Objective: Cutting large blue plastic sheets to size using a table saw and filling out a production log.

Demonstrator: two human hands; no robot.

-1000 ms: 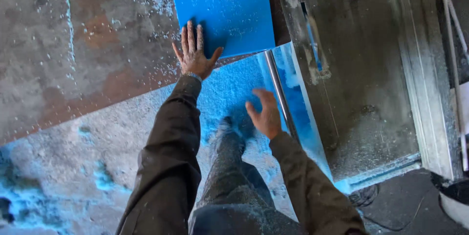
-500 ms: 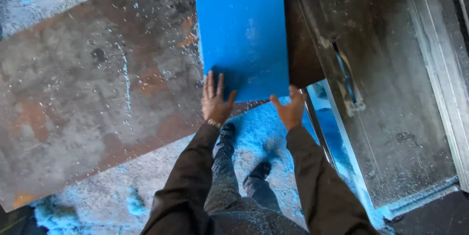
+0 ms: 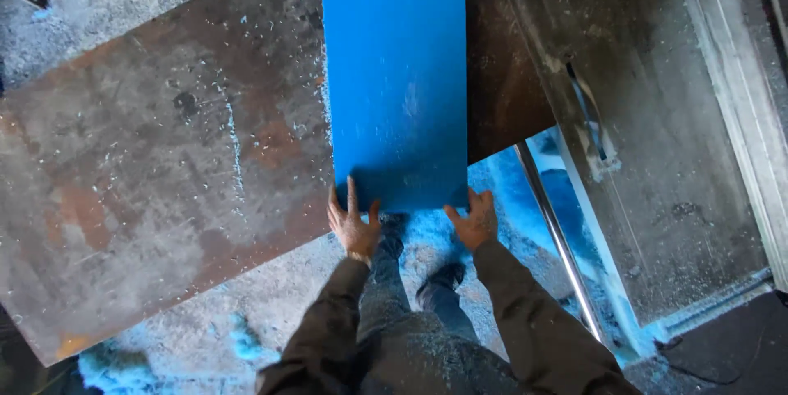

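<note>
A long blue board (image 3: 396,75) lies flat on a rusty brown metal table (image 3: 148,173), its near end sticking out a little past the table's edge. My left hand (image 3: 353,227) is pressed against the board's near left corner with fingers spread. At the near right corner my right hand (image 3: 474,221) touches the board's end, fingers apart too. Both arms wear dark brown sleeves. Below the hands I see my legs and dark shoes (image 3: 443,276) on the floor.
To the right stands a grey dusty machine table (image 3: 657,157) with a slot holding a saw blade (image 3: 587,116), and a metal rail (image 3: 558,239) along its near side. Blue shavings (image 3: 238,342) and dust cover the floor.
My right hand rose from beside the rail to the board's near end. The view shifted, and more of the blue board's length shows. Both hands now sit at its near corners.
</note>
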